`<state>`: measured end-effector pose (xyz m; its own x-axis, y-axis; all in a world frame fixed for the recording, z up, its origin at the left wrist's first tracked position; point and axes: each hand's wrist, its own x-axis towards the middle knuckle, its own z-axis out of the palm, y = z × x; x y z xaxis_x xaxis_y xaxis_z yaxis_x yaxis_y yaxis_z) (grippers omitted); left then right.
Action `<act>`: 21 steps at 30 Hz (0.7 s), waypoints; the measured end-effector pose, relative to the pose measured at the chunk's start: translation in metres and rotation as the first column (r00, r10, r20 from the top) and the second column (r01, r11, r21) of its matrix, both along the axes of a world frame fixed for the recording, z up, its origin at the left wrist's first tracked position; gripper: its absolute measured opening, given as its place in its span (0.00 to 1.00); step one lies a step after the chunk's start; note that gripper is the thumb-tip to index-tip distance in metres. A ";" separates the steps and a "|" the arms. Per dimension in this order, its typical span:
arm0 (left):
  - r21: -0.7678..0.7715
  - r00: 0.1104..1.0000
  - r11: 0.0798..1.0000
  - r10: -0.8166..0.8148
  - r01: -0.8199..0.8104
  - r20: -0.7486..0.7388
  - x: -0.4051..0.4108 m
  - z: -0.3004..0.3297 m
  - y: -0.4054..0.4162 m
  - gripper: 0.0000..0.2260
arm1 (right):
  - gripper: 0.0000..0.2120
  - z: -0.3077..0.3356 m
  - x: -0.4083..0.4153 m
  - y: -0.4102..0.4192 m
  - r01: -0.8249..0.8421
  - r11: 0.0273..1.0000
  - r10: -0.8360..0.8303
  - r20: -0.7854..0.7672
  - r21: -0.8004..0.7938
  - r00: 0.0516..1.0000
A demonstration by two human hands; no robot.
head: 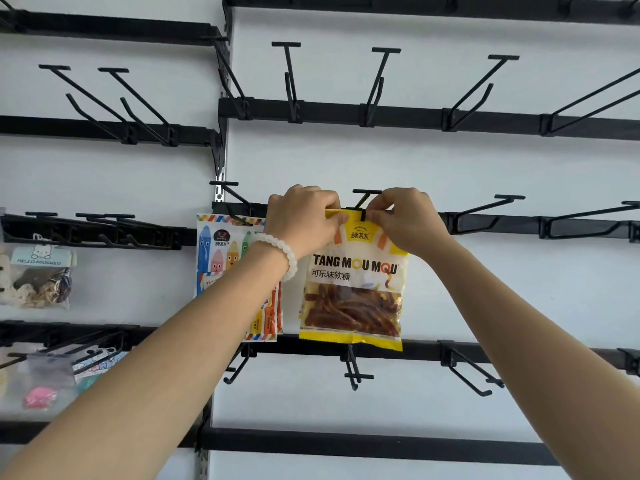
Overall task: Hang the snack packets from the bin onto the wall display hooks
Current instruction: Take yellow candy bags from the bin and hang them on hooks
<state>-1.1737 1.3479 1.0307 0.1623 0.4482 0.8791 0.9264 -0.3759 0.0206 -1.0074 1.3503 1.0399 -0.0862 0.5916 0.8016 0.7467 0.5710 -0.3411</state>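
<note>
Both hands pinch the top edge of the yellow snack packet [351, 289]: the left hand [304, 220] at its left corner, the right hand [405, 220] beside the hook [365, 202] tip poking through. A striped packet [221, 258] hangs just left of it.

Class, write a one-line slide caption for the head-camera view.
Both hands, left hand and right hand, pinch a yellow gummy packet at a wall display hook.

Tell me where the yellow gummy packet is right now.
In the head view, the yellow gummy packet is centre, held at its top edge by both hands at a hook, right of the colourful packet.
</note>
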 end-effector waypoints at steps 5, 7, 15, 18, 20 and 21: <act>0.042 1.000 0.999 0.024 -0.024 -0.014 0.001 -0.008 0.008 0.12 | 0.03 -0.008 0.002 0.013 -0.008 0.995 0.006 0.019 0.104 1.000; 0.063 0.998 0.997 0.048 -0.046 -0.028 0.000 -0.010 0.012 0.13 | 0.04 -0.010 0.002 0.019 0.010 0.988 -0.016 0.037 0.154 0.999; 0.050 0.997 0.996 0.070 -0.069 -0.026 0.000 -0.017 0.032 0.16 | 0.09 -0.021 0.010 0.041 0.078 0.988 -0.089 0.076 0.131 0.993; 0.033 0.997 0.996 0.081 -0.080 -0.020 0.001 -0.017 0.039 0.16 | 0.10 -0.023 0.008 0.048 0.077 0.989 -0.085 0.059 0.129 0.995; 0.030 0.996 0.996 0.088 -0.088 -0.012 0.001 -0.018 0.043 0.16 | 0.10 -0.024 0.007 0.051 0.088 0.987 -0.095 0.050 0.132 0.994; 0.031 0.996 0.995 0.091 -0.091 -0.011 0.002 -0.019 0.045 0.16 | 0.10 -0.025 0.007 0.053 0.096 0.986 -0.104 0.053 0.138 0.993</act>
